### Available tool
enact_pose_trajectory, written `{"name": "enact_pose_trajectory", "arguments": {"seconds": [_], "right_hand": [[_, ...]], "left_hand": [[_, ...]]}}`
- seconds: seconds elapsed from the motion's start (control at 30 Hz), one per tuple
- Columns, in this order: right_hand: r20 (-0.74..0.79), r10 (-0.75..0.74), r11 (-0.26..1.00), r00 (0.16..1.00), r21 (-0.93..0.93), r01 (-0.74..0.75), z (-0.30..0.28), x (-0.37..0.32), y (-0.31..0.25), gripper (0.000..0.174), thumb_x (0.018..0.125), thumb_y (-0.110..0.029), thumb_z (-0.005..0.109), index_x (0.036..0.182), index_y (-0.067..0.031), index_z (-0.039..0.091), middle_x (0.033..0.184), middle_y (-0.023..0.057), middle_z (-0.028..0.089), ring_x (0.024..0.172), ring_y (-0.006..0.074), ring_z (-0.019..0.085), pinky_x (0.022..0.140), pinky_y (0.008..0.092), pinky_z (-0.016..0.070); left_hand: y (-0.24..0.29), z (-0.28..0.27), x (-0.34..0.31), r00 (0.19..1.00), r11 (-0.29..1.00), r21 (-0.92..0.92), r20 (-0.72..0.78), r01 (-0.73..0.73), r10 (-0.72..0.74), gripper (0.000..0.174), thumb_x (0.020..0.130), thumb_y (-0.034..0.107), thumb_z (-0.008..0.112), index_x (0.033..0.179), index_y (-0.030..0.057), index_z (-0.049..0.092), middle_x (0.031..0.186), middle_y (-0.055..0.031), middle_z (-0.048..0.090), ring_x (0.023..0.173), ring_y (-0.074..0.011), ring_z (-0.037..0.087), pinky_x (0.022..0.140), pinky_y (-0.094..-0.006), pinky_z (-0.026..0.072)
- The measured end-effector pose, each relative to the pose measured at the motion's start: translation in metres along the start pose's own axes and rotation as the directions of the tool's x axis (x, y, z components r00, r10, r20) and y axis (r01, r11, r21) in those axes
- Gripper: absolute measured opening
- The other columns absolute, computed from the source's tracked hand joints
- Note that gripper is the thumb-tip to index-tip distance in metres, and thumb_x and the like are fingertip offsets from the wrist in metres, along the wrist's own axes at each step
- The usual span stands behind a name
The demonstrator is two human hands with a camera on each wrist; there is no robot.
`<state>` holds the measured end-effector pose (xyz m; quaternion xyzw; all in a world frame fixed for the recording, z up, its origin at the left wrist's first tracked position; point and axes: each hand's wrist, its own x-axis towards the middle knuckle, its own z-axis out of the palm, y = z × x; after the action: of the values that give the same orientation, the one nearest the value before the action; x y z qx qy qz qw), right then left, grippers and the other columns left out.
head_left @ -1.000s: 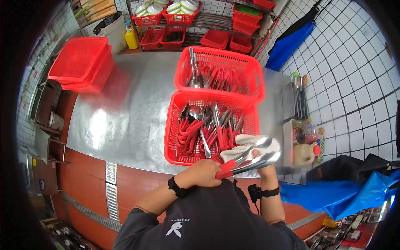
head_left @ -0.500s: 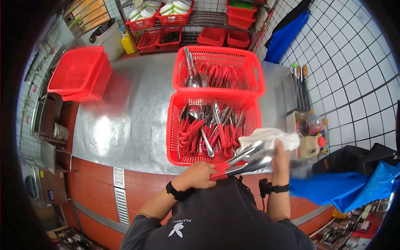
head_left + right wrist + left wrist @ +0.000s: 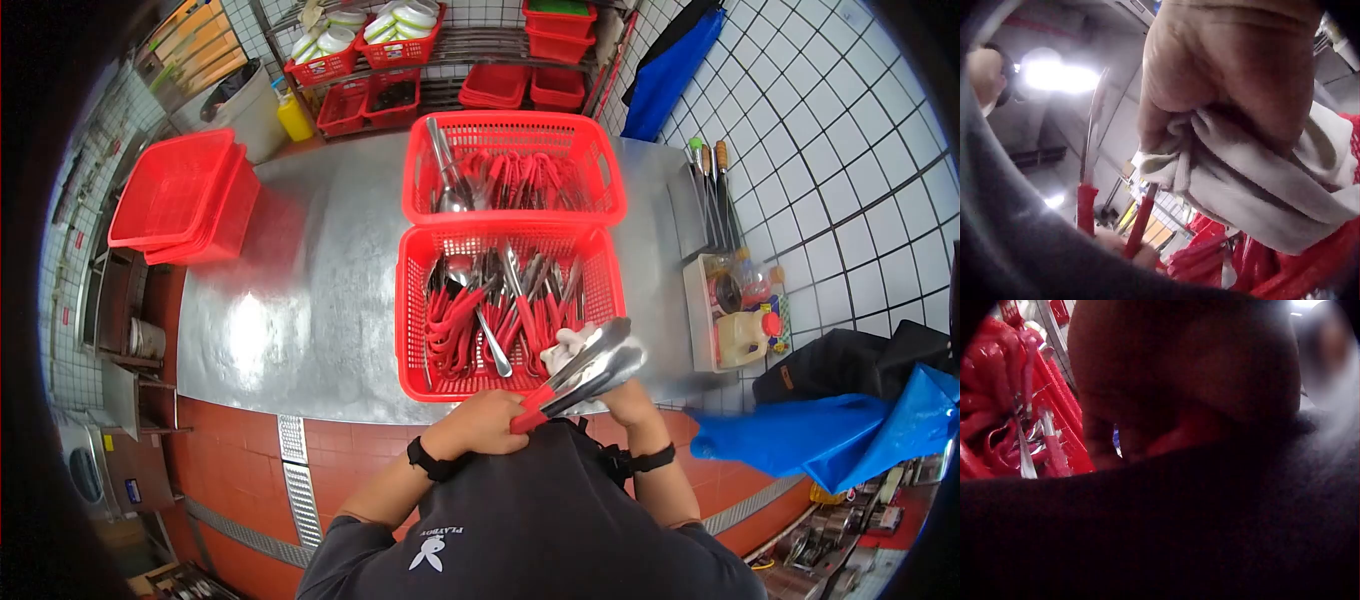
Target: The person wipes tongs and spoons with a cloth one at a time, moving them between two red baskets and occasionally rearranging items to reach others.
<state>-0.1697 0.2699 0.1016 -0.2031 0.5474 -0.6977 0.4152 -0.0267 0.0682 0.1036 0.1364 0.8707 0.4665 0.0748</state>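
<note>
Metal tongs with red handles [image 3: 582, 376] slant up and right in front of the person's chest. Their handle end is gripped by my left hand [image 3: 482, 424], which looms dark in the left wrist view. My right hand [image 3: 628, 402] is behind the tongs' metal arms and holds a bunched white cloth [image 3: 1254, 181]. In the right wrist view the cloth is gathered under the fingers and wraps one tong arm, while the other arm stands apart from it. Just beyond the hands, a red basket [image 3: 408, 330] is filled with red-handled tongs and a long-handled metal spoon [image 3: 494, 345].
A second red basket [image 3: 613, 190] with more utensils adjoins it behind, on a steel table [image 3: 300, 350]. Stacked red baskets [image 3: 190, 195] occupy the table's left end. At right, a white bin [image 3: 700, 320] of bottles and a rack of long-handled tools [image 3: 712, 200] stand by the tiled wall.
The right hand with the cloth has swung out to the right, then back left and down behind the tongs. The left hand keeps its grip on the handles.
</note>
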Motion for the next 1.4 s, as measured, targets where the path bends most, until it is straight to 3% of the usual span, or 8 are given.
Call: {"name": "enact_pose_trajectory", "arguments": {"seconds": [0.03,0.23,0.43,0.63,0.77,0.9,1.03,1.4], "right_hand": [[0.051,-0.064,0.966,0.997,-0.247,0.074,0.015,-0.002,-0.012,0.062,0.083,-0.006,0.069,0.138,-0.0015,0.042,0.123,0.0046,0.055,0.110,0.0142,0.053,0.097,0.0312,0.0423],[-0.045,0.156,0.986,0.987,0.070,-0.153,0.023,0.003,-0.002,0.070,0.083,-0.012,0.070,0.144,-0.0024,0.036,0.121,0.0071,0.058,0.107,0.0154,0.057,0.095,0.0295,0.0437],[-0.586,-0.012,0.975,0.810,0.172,0.138,0.003,0.009,0.016,0.041,0.085,-0.005,0.064,0.123,-0.0046,0.048,0.111,0.0094,0.058,0.105,0.0214,0.058,0.089,0.0345,0.0501],[-0.646,-0.014,0.916,0.763,0.297,0.268,-0.029,0.019,0.012,0.026,0.091,-0.009,0.057,0.115,0.0005,0.055,0.105,0.0117,0.062,0.104,0.0244,0.060,0.088,0.0370,0.0494],[-0.424,-0.062,0.937,0.903,0.286,0.199,0.007,0.001,-0.010,0.047,0.091,-0.018,0.061,0.130,0.0013,0.042,0.119,0.0123,0.058,0.114,0.0274,0.056,0.096,0.0399,0.0461],[-0.071,0.029,0.973,0.997,0.231,-0.012,0.039,-0.006,-0.002,0.051,0.088,-0.013,0.067,0.132,0.0008,0.044,0.122,0.0095,0.058,0.116,0.0226,0.053,0.098,0.0372,0.0437],[-0.026,0.136,0.990,0.990,0.041,-0.135,0.064,0.010,-0.014,0.048,0.086,-0.012,0.069,0.128,0.0007,0.048,0.118,0.0079,0.059,0.109,0.0175,0.056,0.095,0.0332,0.0440],[-0.800,-0.147,0.900,0.581,0.135,0.415,-0.048,-0.010,-0.020,0.024,0.095,-0.017,0.058,0.115,-0.0039,0.056,0.109,0.0068,0.062,0.100,0.0182,0.061,0.088,0.0346,0.0509]], "left_hand": [[-0.001,0.002,0.002,1.000,1.000,-0.024,-0.014,-0.020,0.020,0.022,0.068,0.019,0.065,0.081,0.0010,0.062,0.076,-0.0165,0.059,0.073,-0.0371,0.060,0.066,-0.0448,0.0480],[0.009,-0.007,0.017,0.997,0.992,0.097,0.020,0.078,-0.080,0.027,0.070,0.024,0.063,0.081,-0.0007,0.062,0.081,-0.0191,0.061,0.078,-0.0390,0.061,0.070,-0.0464,0.0489],[0.007,-0.017,0.015,0.982,0.978,0.144,0.090,0.153,-0.167,0.030,0.071,0.026,0.062,0.083,-0.0016,0.062,0.084,-0.0207,0.062,0.081,-0.0400,0.061,0.074,-0.0481,0.0484],[-0.006,-0.027,-0.020,0.984,0.978,0.113,-0.018,0.177,-0.176,0.025,0.069,0.024,0.063,0.078,0.0006,0.062,0.081,-0.0187,0.061,0.081,-0.0381,0.060,0.073,-0.0478,0.0477],[-0.021,-0.038,-0.047,0.806,0.820,-0.035,-0.166,0.571,-0.568,0.025,0.068,0.025,0.061,0.078,0.0019,0.063,0.081,-0.0185,0.063,0.080,-0.0388,0.061,0.074,-0.0488,0.0491],[-0.020,-0.039,-0.035,0.895,0.913,0.139,-0.302,0.383,-0.329,0.025,0.067,0.026,0.061,0.074,0.0020,0.063,0.078,-0.0197,0.063,0.077,-0.0394,0.062,0.070,-0.0484,0.0502],[0.007,-0.023,-0.004,0.893,0.885,0.118,-0.031,0.450,-0.449,0.031,0.071,0.027,0.064,0.084,-0.0016,0.065,0.084,-0.0218,0.065,0.081,-0.0409,0.063,0.075,-0.0475,0.0514],[-0.028,0.003,-0.023,0.934,0.927,0.136,-0.133,0.349,-0.331,0.027,0.072,0.024,0.063,0.086,0.0008,0.064,0.084,-0.0189,0.062,0.086,-0.0376,0.061,0.076,-0.0465,0.0490]]}}
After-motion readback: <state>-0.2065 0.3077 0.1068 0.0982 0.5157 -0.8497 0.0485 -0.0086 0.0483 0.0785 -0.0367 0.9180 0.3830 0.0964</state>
